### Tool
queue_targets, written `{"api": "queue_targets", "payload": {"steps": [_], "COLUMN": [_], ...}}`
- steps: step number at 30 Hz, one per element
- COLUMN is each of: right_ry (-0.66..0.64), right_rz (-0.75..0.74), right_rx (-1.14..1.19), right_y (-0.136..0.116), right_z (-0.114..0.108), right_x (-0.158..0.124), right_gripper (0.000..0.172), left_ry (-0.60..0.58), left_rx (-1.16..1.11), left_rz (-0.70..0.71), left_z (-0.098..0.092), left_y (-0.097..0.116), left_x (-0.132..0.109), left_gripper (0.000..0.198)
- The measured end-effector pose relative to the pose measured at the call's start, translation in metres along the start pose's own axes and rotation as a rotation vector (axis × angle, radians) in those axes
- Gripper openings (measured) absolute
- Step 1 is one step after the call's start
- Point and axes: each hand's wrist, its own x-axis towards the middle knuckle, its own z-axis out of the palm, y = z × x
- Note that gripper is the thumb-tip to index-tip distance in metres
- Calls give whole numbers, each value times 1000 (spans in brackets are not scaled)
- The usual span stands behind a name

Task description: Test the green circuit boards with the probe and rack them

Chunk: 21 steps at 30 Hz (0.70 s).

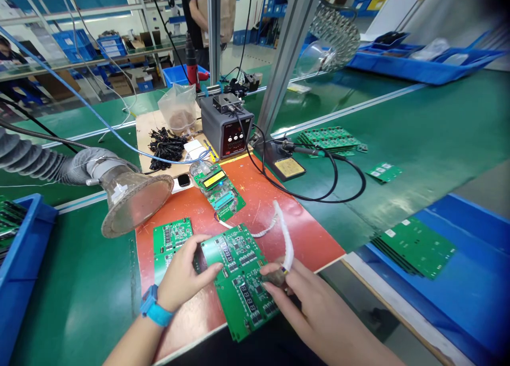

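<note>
A green circuit board (235, 270) with two four-digit displays is tilted above the front edge of the red mat. My left hand (187, 275), with a blue band on its wrist, grips the board's left edge, thumb on top. In my right hand (292, 291) is a connector (275, 277) on a white-wrapped cable, pinched at the board's right edge; whether its contacts touch the board I cannot tell. Beyond, a programmer board (220, 190) with a lit yellow screen lies on the mat. Another circuit board (171, 241) rests left, partly behind my left hand.
A fume extraction hood (137, 204) juts in from the left. Behind the mat stand a soldering station (227, 124) and an iron holder (285, 161) with looping black cable. Blue bins (24, 281) flank the bench, and stacked boards (416, 246) lie right. A person (195, 15) stands in the background.
</note>
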Motion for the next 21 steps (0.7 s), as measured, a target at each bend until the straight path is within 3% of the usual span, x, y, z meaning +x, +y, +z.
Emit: {"api": "queue_targets", "payload": {"steps": [9,14,16,19,21], "right_ry": [-19,-111,-107,-10,29], "right_rz": [8,112,151,169,184], "right_rx": [-4,118,210,349,416], "right_y": [-2,0,2,6,10], "right_z": [0,-10,-17,-21,-17], "right_x": [0,2,8,24,36], "right_gripper": [18,18,18,20,20], "left_ry": [43,262,315,328,406], "left_rx": [7,0,-133,-520,-751], "left_rz": [50,111,38,-203,-330], "left_z": [-1,0,1,2,-2], "left_y": [0,5,6,4,1], "left_x": [0,0,-2,-4,-3], "left_gripper": [37,27,20,25,29]}}
